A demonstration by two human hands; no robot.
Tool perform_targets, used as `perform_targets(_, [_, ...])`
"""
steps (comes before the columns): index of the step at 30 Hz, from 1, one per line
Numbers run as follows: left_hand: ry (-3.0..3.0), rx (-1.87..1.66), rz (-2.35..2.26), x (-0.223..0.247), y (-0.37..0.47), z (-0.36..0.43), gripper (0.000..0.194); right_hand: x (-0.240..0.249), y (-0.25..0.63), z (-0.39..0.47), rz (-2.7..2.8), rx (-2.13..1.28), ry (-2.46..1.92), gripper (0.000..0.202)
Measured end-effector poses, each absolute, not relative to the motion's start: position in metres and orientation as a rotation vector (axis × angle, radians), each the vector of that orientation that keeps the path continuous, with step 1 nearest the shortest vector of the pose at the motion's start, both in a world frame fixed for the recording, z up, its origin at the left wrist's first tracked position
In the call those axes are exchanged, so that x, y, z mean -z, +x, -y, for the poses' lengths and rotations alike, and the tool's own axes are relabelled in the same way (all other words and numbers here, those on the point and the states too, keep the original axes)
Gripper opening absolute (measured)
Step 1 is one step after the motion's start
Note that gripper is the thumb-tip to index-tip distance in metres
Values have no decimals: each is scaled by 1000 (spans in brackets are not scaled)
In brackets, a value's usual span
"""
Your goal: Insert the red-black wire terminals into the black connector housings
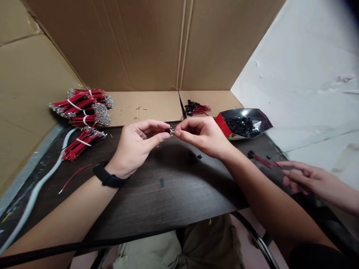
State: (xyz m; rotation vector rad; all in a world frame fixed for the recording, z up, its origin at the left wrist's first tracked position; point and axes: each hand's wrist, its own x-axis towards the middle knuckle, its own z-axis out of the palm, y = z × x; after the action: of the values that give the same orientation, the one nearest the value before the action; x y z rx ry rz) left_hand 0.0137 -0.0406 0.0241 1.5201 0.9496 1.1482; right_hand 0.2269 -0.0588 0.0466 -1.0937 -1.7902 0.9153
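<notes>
My left hand, with a black band on its wrist, is closed in a pinch over the dark table. Between its thumb and fingers shows a small black piece with silvery metal bits at its right side; its exact kind is too small to tell. My right hand meets it from the right, thumb and forefinger pressed together at those silvery bits. Whatever the right fingertips grip is hidden. Below the right hand, small black connectors lie on the table.
Tied bundles of red and black wires lie at left, near a loose red wire and a pale cable. An open box holds black connectors. Connector-ended wires lie behind. Another person's hand holds a wire at right.
</notes>
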Motion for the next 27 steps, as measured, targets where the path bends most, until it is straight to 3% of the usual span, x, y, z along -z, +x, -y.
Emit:
perform_targets(16, [1519, -1162, -864, -22, 13, 40, 23, -46, 228, 59, 1812, -910, -1111, 38])
perform_targets(27, [1500, -1165, -849, -22, 13, 40, 23, -44, 227, 58, 1796, -871, -1076, 31])
